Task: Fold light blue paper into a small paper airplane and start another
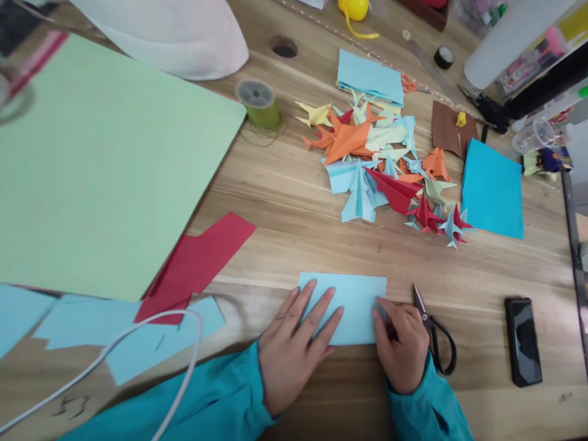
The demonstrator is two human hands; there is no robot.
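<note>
A light blue rectangle of paper (351,309) lies flat on the wooden table near its front edge. Across its left part rests my left hand (298,343), palm down with the fingers spread. My right hand (402,343) touches the paper's right edge with the index finger and thumb; its other fingers are curled under, and the fingertips hold nothing visible beyond that edge. Black-handled scissors (436,337) lie just right of my right hand. Beyond the paper sits a pile of folded paper figures (358,190) in orange, red, yellow and light blue.
A large green sheet (114,165) covers the left, with red paper (197,263) and blue scraps (147,343) beside it. A white cable (114,343) crosses the lower left. Thread spool (261,107), blue cloth-like square (491,190), blue paper stack (370,76) and black phone (523,342) lie around.
</note>
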